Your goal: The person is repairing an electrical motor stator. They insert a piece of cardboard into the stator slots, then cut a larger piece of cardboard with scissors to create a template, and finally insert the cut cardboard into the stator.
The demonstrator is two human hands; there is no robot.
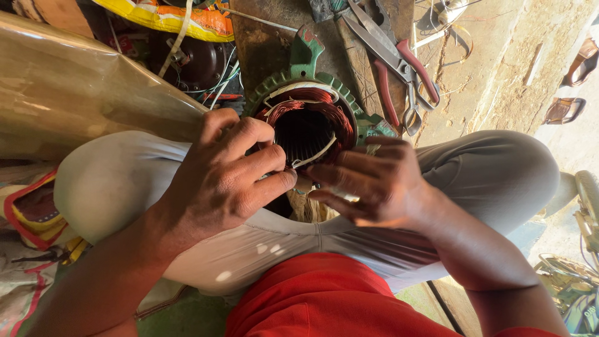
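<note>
where both hands [299,181] meet, green stator [307,118], copper windings [331,115]

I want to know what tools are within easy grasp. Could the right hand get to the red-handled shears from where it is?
Probably yes: the red-handled shears lie uncovered on the floor just beyond the right hand, with nothing lying between them.

Stator [306,128] between knees; shears [399,62] behind right; hands [218,181] at near rim.
</note>
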